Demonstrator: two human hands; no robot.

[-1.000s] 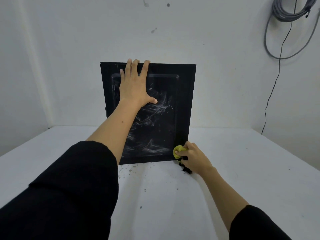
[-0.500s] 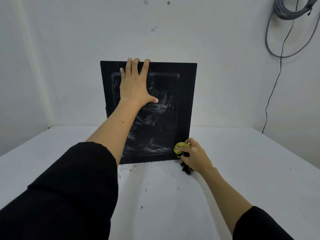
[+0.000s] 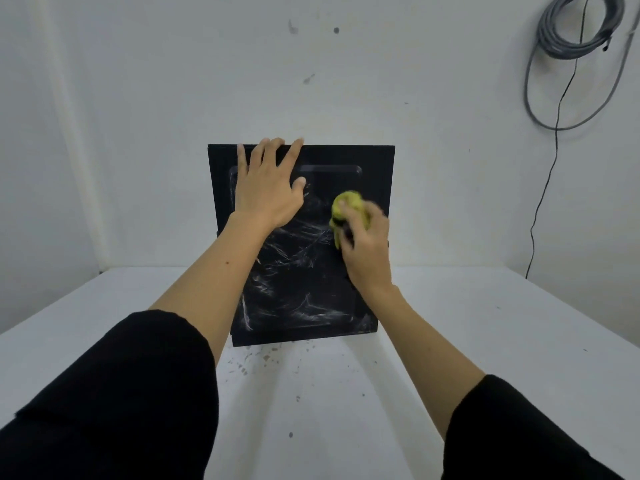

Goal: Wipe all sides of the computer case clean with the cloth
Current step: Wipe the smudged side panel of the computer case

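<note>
A black computer case (image 3: 375, 174) stands upright on the white table (image 3: 485, 341), its broad side panel facing me and streaked with white smears. My left hand (image 3: 268, 188) presses flat against the upper left of the panel, fingertips reaching its top edge. My right hand (image 3: 363, 244) grips a bunched yellow-green cloth (image 3: 346, 204) with a dark part under it and holds it against the panel's right side, about mid-height. The right hand is motion-blurred.
Dark crumbs and specks (image 3: 263, 358) lie on the table just in front of the case. The case stands close to the white back wall. A coil of grey cable (image 3: 571, 29) hangs on the wall at the upper right, with a thin black wire (image 3: 543, 188) running down.
My right hand has swept the cloth up from the panel's lower right corner to its right side at mid-height. My left hand stays on the upper panel.
</note>
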